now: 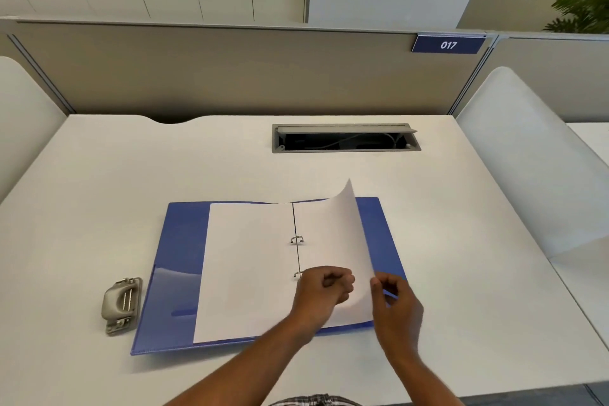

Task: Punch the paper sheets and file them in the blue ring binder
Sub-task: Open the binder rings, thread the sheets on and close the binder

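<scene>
White desk point(99, 194) in a partitioned cubicle, item list: blue ring binder point(178, 273) lying open at centre; paper sheets point(247, 267) already threaded on its rings point(297, 239), so punching looks finished and filing nearly so. Right hand point(393, 300) pinches the lifted right-hand sheet's lower edge; left hand point(324, 287), fingers curled, rests on that sheet near the lower ring. Remaining, apparently: settle the page, close the cover. Hole punch point(122, 305) just beside the binder's left edge; cable hatch point(346, 138) well behind. Nothing obstructs.

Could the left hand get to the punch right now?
Probably yes. The punch lies uncovered on the desk, left of the binder, with nothing between. But the left hand is busy on the paper.
</scene>
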